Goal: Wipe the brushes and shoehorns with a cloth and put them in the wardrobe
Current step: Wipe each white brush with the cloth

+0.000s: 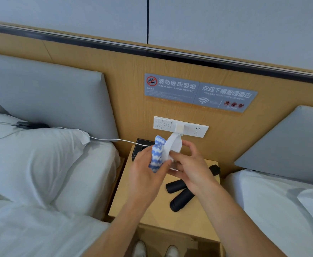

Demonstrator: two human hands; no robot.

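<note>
My left hand (144,169) grips a blue-and-white striped cloth (156,154) above the wooden nightstand (159,216). My right hand (191,167) holds a white shoehorn (173,145), whose broad end rises between the two hands and presses against the cloth. Two black cylindrical brush handles (179,193) lie side by side on the nightstand under my right wrist. A third black piece (215,169) rests near the nightstand's back right corner. The lower part of the shoehorn is hidden by my fingers.
A black box (139,148) stands at the nightstand's back left. A bed with a white pillow (40,164) lies to the left, another bed (274,204) to the right. A switch and socket panel (179,127) sits on the wooden headboard wall, with a white cable (114,139) running left.
</note>
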